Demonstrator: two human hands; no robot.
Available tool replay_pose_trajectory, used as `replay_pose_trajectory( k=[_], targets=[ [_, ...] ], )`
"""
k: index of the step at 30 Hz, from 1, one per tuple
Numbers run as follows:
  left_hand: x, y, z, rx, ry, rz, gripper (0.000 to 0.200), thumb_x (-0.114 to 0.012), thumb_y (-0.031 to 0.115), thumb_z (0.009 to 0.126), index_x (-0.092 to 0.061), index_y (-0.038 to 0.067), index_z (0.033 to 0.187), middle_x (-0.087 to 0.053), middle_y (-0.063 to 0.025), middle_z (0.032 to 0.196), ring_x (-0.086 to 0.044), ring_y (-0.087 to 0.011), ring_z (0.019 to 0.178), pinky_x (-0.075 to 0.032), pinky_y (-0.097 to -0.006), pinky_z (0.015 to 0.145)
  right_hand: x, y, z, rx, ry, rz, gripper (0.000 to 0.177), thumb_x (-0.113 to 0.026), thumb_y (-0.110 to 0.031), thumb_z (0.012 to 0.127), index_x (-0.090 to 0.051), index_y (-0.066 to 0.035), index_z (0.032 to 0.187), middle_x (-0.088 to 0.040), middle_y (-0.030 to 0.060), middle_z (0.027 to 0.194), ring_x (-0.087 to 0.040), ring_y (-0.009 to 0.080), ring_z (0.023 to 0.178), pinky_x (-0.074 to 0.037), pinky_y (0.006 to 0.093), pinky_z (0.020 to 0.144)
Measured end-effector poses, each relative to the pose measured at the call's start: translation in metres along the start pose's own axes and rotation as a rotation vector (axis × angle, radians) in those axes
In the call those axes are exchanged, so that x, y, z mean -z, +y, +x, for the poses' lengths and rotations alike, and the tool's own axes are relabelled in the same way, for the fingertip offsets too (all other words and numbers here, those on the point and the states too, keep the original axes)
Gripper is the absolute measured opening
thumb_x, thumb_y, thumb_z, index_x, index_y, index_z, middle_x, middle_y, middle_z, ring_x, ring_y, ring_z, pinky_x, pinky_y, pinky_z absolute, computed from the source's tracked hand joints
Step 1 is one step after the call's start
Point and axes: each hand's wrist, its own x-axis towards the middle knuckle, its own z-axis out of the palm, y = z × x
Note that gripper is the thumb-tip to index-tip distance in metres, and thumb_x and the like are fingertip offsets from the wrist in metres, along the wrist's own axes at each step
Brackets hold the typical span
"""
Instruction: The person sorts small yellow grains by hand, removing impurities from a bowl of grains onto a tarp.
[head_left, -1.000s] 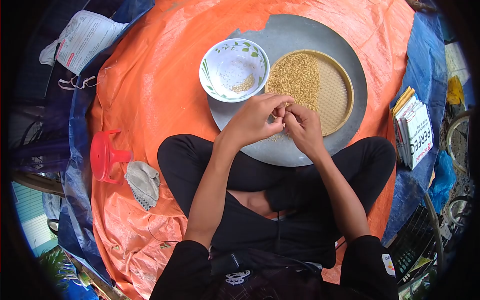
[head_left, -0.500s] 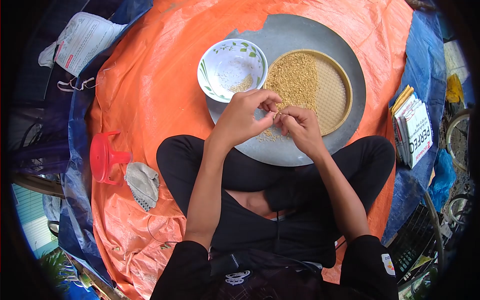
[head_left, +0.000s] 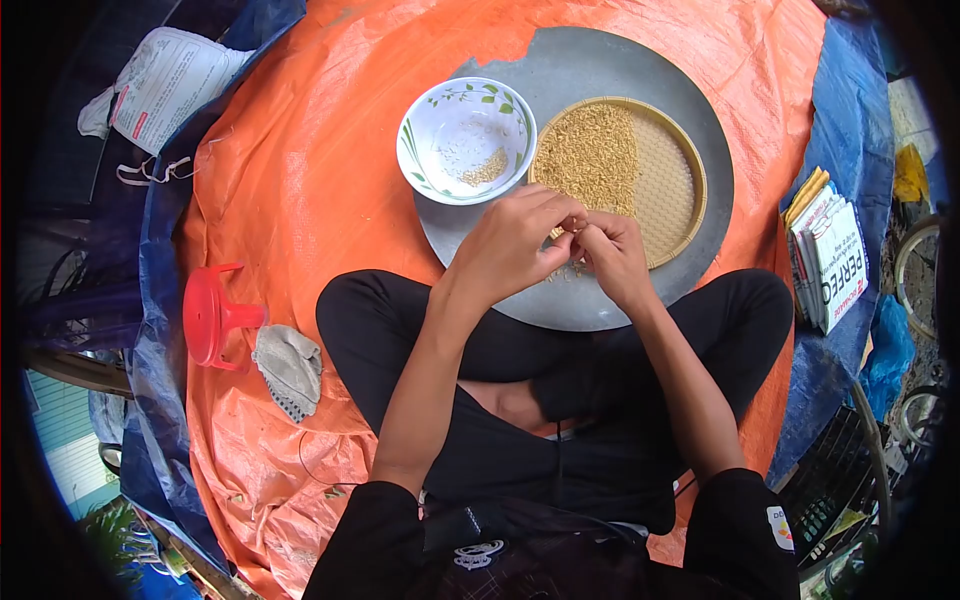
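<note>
My left hand [head_left: 522, 235] and my right hand [head_left: 614, 255] meet at their fingertips over the near edge of the woven bamboo tray [head_left: 700, 205]. Both are closed in a pinch on what looks like a single grain of unhusked rice, mostly covered by the fingers now. Golden unhusked rice [head_left: 590, 150] covers the left part of the tray. Just beyond my left hand, a white bowl with green leaves [head_left: 440, 165] holds a small heap of pale grains [head_left: 487, 168]. Tray and bowl rest on a round grey metal platter [head_left: 585, 315], where a few loose grains lie partly behind my hands.
An orange tarp [head_left: 330, 150] lies under everything, with a blue tarp [head_left: 835, 120] along its edges. To the left are a red plastic stool [head_left: 208, 315] and a grey cloth [head_left: 288, 365]. Folded printed bags [head_left: 830, 260] stand at the right. My crossed legs [head_left: 740, 320] border the platter.
Both hands have shifted slightly right, and their fingertips have come closer together. The grain seen between them earlier is now mostly hidden. Bowl, tray and platter stay in place.
</note>
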Motion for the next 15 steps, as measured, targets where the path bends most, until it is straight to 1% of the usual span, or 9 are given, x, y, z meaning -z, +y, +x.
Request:
replay_pose_trajectory(
  k=[3, 6, 9, 12, 15],
  targets=[
    [-0.0019, 0.0001, -0.0005, 0.005, -0.009, 0.007, 0.026, -0.074, 0.000, 0.075, -0.071, 0.003, 0.101, -0.072, -0.0105, 0.089, -0.069, -0.0263, 0.082, -0.056, -0.0368, 0.072, 0.0012, 0.0028, 0.0007, 0.007, -0.020, -0.018, 0.027, -0.050, -0.010, 0.090, -0.070, 0.007, 0.085, -0.064, 0.0037, 0.067, -0.057, 0.0074, 0.063, -0.047, 0.0257, 0.059],
    [-0.0010, 0.0008, 0.0001, -0.033, 0.013, 0.051, 0.026, -0.074, 0.000, 0.075, -0.071, 0.003, 0.101, -0.071, -0.0101, 0.087, -0.068, -0.0264, 0.082, -0.056, -0.0370, 0.072, 0.0028, 0.0070, 0.0023, -0.013, -0.043, -0.031, 0.028, -0.049, -0.011, 0.090, -0.069, 0.007, 0.082, -0.064, 0.0041, 0.066, -0.057, 0.0081, 0.063, -0.047, 0.0260, 0.059],
    [0.0006, 0.0046, 0.0001, -0.005, 0.000, 0.008, 0.021, -0.067, -0.001, 0.075, -0.070, 0.003, 0.096, -0.069, -0.0123, 0.086, -0.066, -0.0300, 0.084, -0.054, -0.0406, 0.076, 0.0031, 0.0060, 0.0024, -0.027, -0.046, -0.012, 0.029, -0.048, -0.011, 0.090, -0.069, 0.006, 0.079, -0.063, 0.0042, 0.065, -0.058, 0.0089, 0.062, -0.048, 0.0264, 0.059],
    [0.0003, 0.0029, 0.0003, -0.056, 0.018, 0.041, 0.026, -0.073, -0.001, 0.073, -0.072, 0.005, 0.099, -0.069, -0.0090, 0.084, -0.067, -0.0259, 0.081, -0.055, -0.0371, 0.071, 0.0034, 0.0059, 0.0028, -0.045, -0.056, 0.002, 0.029, -0.048, -0.011, 0.090, -0.068, 0.006, 0.077, -0.063, 0.0041, 0.065, -0.058, 0.0090, 0.062, -0.048, 0.0264, 0.059],
    [0.0019, 0.0030, 0.0008, -0.065, 0.010, 0.053, 0.027, -0.073, -0.001, 0.073, -0.073, 0.007, 0.099, -0.069, -0.0078, 0.082, -0.068, -0.0251, 0.080, -0.054, -0.0373, 0.073, 0.0027, 0.0047, 0.0027, -0.074, -0.063, -0.011, 0.028, -0.048, -0.011, 0.091, -0.067, 0.006, 0.078, -0.062, 0.0036, 0.065, -0.057, 0.0088, 0.061, -0.047, 0.0266, 0.058]
  ],
)
